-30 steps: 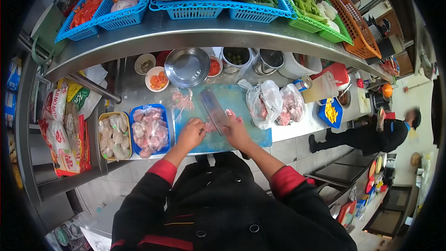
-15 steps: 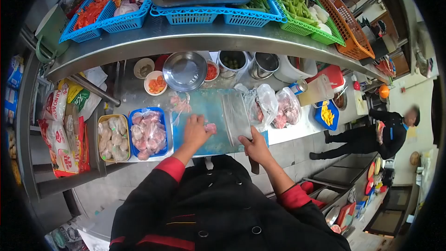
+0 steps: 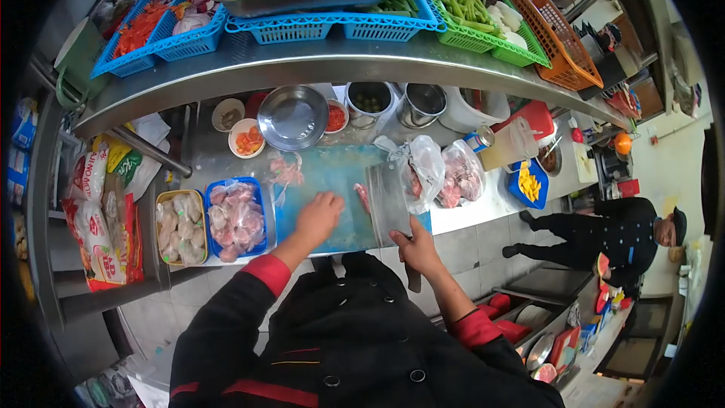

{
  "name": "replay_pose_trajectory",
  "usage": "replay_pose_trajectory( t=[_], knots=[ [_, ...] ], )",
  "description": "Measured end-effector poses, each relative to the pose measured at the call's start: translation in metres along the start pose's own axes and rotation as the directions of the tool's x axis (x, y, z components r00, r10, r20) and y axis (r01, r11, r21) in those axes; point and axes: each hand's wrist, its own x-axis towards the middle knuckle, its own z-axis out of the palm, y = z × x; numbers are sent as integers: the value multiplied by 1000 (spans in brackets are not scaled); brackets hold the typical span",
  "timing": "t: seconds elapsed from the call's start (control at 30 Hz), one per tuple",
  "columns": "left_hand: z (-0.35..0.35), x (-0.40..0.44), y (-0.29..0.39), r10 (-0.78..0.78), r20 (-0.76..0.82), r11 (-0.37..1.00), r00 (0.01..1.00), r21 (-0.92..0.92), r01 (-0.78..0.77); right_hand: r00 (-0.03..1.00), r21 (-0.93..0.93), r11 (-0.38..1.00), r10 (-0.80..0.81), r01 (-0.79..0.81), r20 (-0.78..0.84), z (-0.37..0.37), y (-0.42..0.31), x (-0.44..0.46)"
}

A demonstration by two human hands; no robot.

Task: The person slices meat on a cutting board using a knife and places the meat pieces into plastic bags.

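Observation:
A wide cleaver is in my right hand, its blade over the right part of the blue-green cutting board. Against the left side of the blade lies a small strip of pink meat. My left hand rests low over the middle of the board; its fingers are bent, and whether anything is under them is hidden. More meat scraps lie at the board's upper left corner. Bags of meat stand just right of the board.
Left of the board are a blue tray of bagged meat and a yellow tray. Behind it stand a metal bowl and pots. A steel shelf crosses above. Another person stands at far right.
The cleaver has swung from the board's middle to its right side. A meat piece by my left hand now lies beside the blade. The other person has turned and shifted.

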Motion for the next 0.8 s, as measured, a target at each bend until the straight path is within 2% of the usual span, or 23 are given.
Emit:
replay_pose_trajectory(
  t=[0.07,0.1,0.17,0.2,0.23,0.27,0.33,0.37,0.43,0.5,0.57,0.8],
  knots=[
    [6,-26,-2,156,149,983,976,71,-168,1000,-17,1000,-19,19,-6,1,2,2],
    [1,-29,-2,158,151,983,976,74,-171,1000,-32,999,17,-17,2,2,6,4],
    [-14,-35,2,177,156,983,972,-75,-167,998,-40,997,64,-63,3,3,14,4],
    [-19,-35,3,177,163,983,971,-77,-167,1000,-129,991,-30,31,8,5,16,3],
    [-24,-31,2,107,171,990,980,-106,-90,992,-218,968,-125,128,25,8,17,4],
    [-28,-26,2,35,177,991,984,-132,-12,992,-217,968,-125,128,28,11,24,8],
    [-34,-17,6,-20,171,987,985,-153,46,968,-474,846,-243,244,66,20,31,16],
    [-36,-12,8,-71,166,979,984,-177,100,968,-473,846,-244,246,65,25,36,19],
    [-35,-6,12,-40,159,985,986,-160,65,944,-549,773,-310,319,112,37,27,19],
    [-28,-5,10,-11,155,989,988,-143,33,943,-577,752,-311,318,116,47,20,19],
    [-6,-11,-7,139,217,986,966,-118,-116,939,-640,692,-303,334,162,52,16,19],
    [4,-21,-11,107,147,982,983,-169,-82,939,-691,636,-243,344,243,39,18,8]
  ],
)
